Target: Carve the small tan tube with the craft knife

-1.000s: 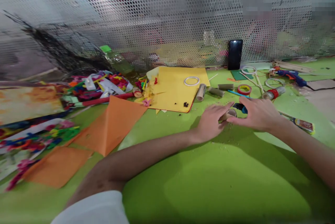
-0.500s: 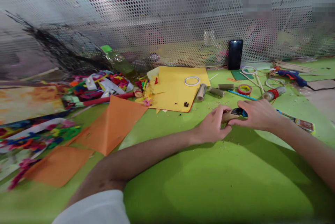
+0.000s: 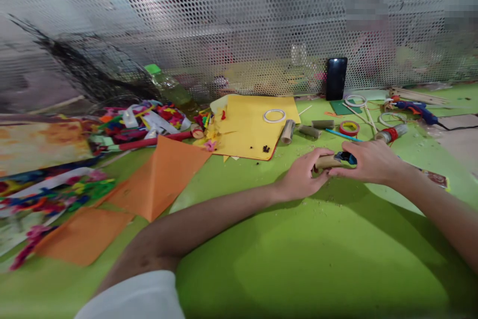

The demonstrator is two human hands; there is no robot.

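Note:
My left hand [image 3: 302, 174] is closed round a short tan tube [image 3: 326, 161], which lies nearly level with its right end towards my other hand. A blue and black utility knife [image 3: 348, 158] sits in my right hand [image 3: 368, 160], its front end against the upper right part of the tube. The blade itself is too small to make out. My right thumb touches the tube's near side. Pale crumbs are scattered on the green table [image 3: 298, 254] around both hands. Behind them lie more short tubes, one upright-looking tube [image 3: 288, 131] and a tube on its side [image 3: 309, 131].
Yellow sheets [image 3: 246, 125] with a white tape ring [image 3: 274, 116] lie ahead. Red tape [image 3: 349, 128], a phone [image 3: 336, 78] and a glue gun [image 3: 416, 109] are to the right. Orange paper [image 3: 175, 169] and colourful scraps spread left. A perforated metal screen [image 3: 254, 25] stands behind.
The tube has turned from showing its open end to lying lengthwise between my hands. The knife has shifted slightly right along the tube, and my left fingers have changed their hold.

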